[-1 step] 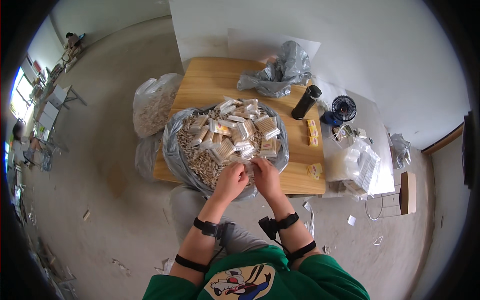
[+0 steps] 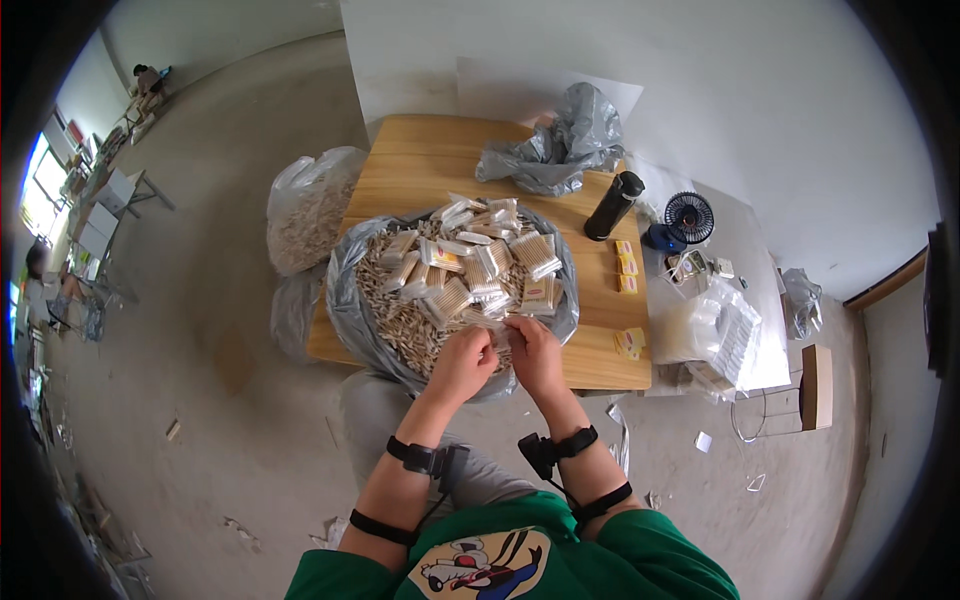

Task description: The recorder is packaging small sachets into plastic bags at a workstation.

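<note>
Head view: you're seated at the near edge of a wooden table point(image 2: 420, 160), both hands over a grey plastic sheet point(image 2: 345, 300) heaped w/ small pale sticks, poss. cotton swabs point(image 2: 395, 310).

Your left hand point(image 2: 462, 365) and right hand point(image 2: 533, 355) meet at the heap's near side, fingers pinched narrow around a small clear packet point(image 2: 500, 335) held between them; contents too small to tell.

Filled clear packets point(image 2: 490, 255) are stacked on the far half of the sheet, so a fair batch looks done, but the loose pile remains large; I'd judge well under half packed.

A full bag point(image 2: 305, 205) hangs off the table's left edge. A black bottle point(image 2: 612, 205) and yellow packs point(image 2: 626, 265) sit along the right edge, a crumpled grey bag point(image 2: 560, 150) at the far right corner.
</note>
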A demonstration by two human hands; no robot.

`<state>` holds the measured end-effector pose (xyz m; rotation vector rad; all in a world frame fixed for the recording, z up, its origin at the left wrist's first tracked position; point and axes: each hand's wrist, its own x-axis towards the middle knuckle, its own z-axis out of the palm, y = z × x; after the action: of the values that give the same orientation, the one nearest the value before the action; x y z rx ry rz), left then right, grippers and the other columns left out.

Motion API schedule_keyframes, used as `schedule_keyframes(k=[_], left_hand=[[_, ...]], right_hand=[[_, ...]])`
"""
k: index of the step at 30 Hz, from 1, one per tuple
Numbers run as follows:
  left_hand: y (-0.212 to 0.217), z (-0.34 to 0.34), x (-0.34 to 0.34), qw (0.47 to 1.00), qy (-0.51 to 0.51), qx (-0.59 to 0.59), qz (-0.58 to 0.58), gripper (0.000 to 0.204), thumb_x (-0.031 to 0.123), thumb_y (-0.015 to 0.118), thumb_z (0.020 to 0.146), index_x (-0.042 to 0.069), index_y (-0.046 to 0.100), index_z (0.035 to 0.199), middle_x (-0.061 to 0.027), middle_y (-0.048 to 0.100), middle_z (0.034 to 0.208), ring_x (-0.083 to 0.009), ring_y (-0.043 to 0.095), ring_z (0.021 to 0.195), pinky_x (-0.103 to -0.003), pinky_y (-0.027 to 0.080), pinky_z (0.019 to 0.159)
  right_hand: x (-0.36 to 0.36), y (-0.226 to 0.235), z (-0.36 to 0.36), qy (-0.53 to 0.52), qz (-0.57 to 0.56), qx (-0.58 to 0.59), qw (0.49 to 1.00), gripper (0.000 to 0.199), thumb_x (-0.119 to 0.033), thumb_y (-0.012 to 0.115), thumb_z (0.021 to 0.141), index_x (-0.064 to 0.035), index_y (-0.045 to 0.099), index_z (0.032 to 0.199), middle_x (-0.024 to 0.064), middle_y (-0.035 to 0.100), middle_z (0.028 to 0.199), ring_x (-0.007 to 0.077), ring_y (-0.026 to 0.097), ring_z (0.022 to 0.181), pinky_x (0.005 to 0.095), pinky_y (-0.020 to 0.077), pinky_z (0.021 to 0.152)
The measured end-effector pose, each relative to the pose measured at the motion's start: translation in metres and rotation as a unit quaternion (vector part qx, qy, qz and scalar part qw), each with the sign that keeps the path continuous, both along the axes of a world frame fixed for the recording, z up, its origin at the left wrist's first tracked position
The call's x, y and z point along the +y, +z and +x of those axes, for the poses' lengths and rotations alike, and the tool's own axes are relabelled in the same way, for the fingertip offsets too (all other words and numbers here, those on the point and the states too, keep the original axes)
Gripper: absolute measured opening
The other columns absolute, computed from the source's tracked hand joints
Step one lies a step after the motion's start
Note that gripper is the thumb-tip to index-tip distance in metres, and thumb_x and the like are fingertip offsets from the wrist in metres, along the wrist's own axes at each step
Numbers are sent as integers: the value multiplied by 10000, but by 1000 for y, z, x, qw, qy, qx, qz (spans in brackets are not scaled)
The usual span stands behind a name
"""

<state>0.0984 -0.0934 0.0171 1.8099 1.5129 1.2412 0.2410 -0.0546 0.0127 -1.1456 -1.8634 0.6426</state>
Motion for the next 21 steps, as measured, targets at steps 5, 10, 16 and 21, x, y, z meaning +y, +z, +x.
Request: schedule_keyframes(k=[5,10,16,21], left_hand=[[-3,-1,2,988,110,-96,47,181,95,673,780,15,511,777,-119,556,765,-267,566,621,-353,453,552],[-7,-18,11,908,100,-374,-159,326,226,682,846,-48,581,991,-28,579,787,-121,563,727,-256,451,639],[6,-19,20,991,117,-59,-10,203,139,732,755,-1,646,874,-70,604,770,-198,592,712,-299,461,640],[8,-17,25,994,102,25,23,187,114,756,703,18,659,832,-90,609,776,-229,598,729,-324,459,641]], right_hand=[[4,-15,-6,-34,-173,213,961,141,24,534,846,11,585,976,127,646,870,246,640,798,330,506,706],[2,-21,-9,25,-389,491,779,217,79,493,852,11,564,1045,77,629,969,125,607,815,217,472,737],[25,-32,11,17,-173,244,954,244,18,601,811,-2,583,1054,92,632,1030,201,587,940,275,428,854],[27,6,-5,83,-101,80,988,219,-91,686,797,-31,633,1001,117,646,989,244,607,902,316,457,812]])
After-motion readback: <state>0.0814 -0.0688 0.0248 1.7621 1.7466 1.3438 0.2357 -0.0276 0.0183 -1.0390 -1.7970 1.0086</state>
